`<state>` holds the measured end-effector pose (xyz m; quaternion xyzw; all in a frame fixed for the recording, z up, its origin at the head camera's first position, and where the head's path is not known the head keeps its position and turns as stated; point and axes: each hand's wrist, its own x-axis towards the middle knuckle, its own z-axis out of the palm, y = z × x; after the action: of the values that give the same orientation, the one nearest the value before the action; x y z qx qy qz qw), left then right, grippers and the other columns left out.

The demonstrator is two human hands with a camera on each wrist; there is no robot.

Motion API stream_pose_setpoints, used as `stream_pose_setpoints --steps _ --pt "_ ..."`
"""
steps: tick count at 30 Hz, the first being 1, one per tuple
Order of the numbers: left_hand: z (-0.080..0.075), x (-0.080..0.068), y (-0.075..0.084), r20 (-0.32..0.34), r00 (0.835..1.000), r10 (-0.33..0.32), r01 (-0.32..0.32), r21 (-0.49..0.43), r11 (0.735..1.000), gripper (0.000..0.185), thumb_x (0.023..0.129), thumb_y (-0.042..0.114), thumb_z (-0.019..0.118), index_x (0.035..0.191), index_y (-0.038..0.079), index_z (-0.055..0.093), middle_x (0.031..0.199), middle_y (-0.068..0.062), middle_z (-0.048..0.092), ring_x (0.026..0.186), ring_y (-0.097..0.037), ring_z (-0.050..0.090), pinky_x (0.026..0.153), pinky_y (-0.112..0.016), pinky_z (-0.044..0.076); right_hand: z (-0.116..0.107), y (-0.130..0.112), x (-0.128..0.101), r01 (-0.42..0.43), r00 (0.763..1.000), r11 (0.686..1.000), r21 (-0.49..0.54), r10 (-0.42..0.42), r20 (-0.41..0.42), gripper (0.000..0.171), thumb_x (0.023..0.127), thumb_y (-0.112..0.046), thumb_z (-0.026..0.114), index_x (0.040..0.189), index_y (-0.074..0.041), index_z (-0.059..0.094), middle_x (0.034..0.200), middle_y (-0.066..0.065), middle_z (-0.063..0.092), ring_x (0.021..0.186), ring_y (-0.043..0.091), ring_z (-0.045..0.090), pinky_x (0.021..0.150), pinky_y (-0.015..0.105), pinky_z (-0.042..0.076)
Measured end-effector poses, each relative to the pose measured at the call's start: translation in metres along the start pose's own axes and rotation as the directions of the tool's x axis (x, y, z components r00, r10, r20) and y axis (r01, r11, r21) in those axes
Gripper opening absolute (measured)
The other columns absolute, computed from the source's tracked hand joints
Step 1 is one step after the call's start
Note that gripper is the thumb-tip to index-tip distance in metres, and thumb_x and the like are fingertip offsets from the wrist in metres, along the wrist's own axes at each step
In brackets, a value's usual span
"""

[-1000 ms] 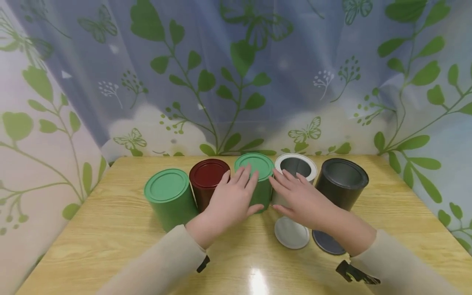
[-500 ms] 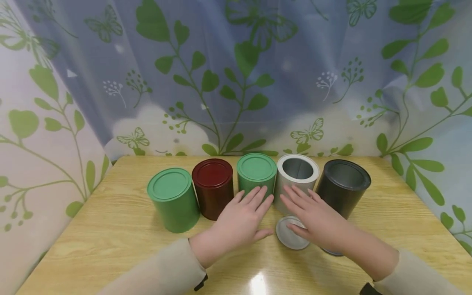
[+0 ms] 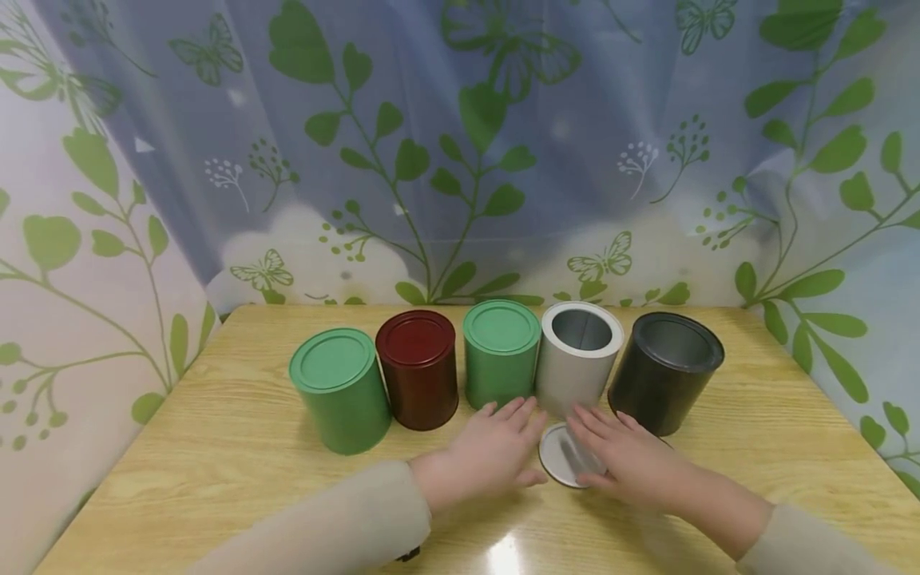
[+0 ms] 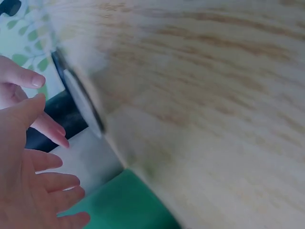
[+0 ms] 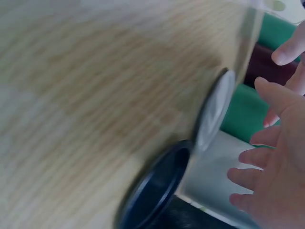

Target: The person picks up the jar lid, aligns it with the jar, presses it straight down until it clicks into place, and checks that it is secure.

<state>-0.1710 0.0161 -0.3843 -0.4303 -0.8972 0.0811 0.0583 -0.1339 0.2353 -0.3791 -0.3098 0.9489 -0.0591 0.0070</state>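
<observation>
We observed the left hand (image 3: 489, 454) and right hand (image 3: 636, 467), both loosely spread, above the table (image 3: 187, 447) near the grey lid (image 3: 559, 455), which lay before the white can (image 3: 573, 379).

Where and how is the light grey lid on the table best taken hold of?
Take the light grey lid by its exposed left rim, probably best with the left grip coming in low from the left. It is a thin disc lying flat on the table, with the white can standing behind it; in the head view, the right grip hides part of its right edge.
</observation>
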Motion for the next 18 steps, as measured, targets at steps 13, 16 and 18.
stream_pose_setpoints --steps 13,16,18 --pt "0.011 0.019 0.02 0.168 0.985 -0.031 0.041 -0.059 0.997 0.074 0.086 0.061 0.05 0.143 0.016 0.039 0.144 -0.004 0.039 0.129 -0.019 0.039 0.099 -0.038 0.039 0.02 0.015 -0.007 -0.031 0.997 0.999 0.026 0.03 0.065 0.075 0.084 -0.047 0.063 0.133 0.007 0.046 0.138 0.026 0.041 0.125 0.04 0.041 0.093 0.062 0.033" --pt "0.013 0.021 0.022 0.166 0.985 -0.034 0.044 -0.053 0.998 0.074 0.086 0.062 0.05 0.143 0.017 0.039 0.144 -0.005 0.039 0.129 -0.02 0.04 0.099 -0.038 0.039 0.022 0.016 -0.008 -0.027 0.997 0.999 0.021 0.025 0.071 0.074 0.084 -0.047 0.063 0.133 0.006 0.046 0.138 0.027 0.04 0.125 0.038 0.042 0.092 0.061 0.034" --pt "0.014 0.022 0.024 0.171 0.985 -0.033 0.043 -0.055 0.998 0.075 0.086 0.063 0.05 0.144 0.017 0.038 0.145 -0.005 0.038 0.129 -0.021 0.039 0.099 -0.039 0.038 0.024 0.016 -0.008 -0.023 0.998 1.0 0.02 0.021 0.067 0.073 0.084 -0.047 0.062 0.132 0.006 0.047 0.138 0.026 0.04 0.124 0.037 0.043 0.092 0.061 0.034"
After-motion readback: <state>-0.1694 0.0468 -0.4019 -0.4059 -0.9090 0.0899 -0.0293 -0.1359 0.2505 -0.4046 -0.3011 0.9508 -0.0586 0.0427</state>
